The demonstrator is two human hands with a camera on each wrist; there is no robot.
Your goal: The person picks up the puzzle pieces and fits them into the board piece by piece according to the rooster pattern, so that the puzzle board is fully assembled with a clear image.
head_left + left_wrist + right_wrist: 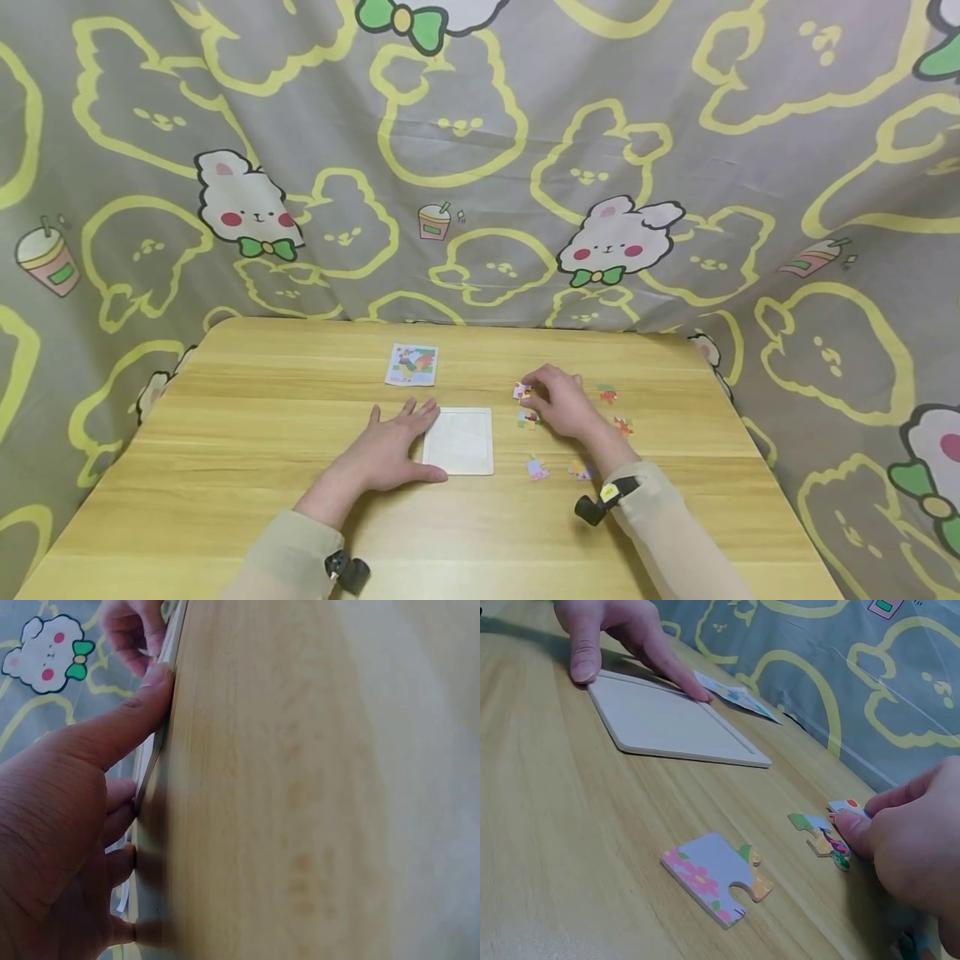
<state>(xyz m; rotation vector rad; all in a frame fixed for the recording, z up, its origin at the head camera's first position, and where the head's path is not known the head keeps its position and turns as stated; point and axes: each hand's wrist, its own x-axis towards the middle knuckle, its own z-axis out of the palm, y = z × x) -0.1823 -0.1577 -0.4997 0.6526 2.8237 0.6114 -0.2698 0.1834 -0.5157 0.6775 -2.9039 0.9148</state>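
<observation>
My left hand (386, 454) rests at the left side of a white square puzzle tray (459, 442), its fingers spread. In the right wrist view, the thumb and a fingertip touch two of the tray's corners. To the right of the tray, my right hand (564, 402) pinches a small puzzle piece (520, 390) between thumb and index finger. Close below it lies a puzzle piece with green and blue (819, 834). Nearer the right wrist camera is a lilac puzzle piece with pink flowers (705, 876), flat on the wood.
A square picture card (412, 365) lies behind the tray on the wooden table (262, 400). More puzzle pieces are around my right arm: a yellow one (579, 469), an orange one (623, 426) and a red-green one (607, 392). A patterned curtain (480, 200) hangs behind.
</observation>
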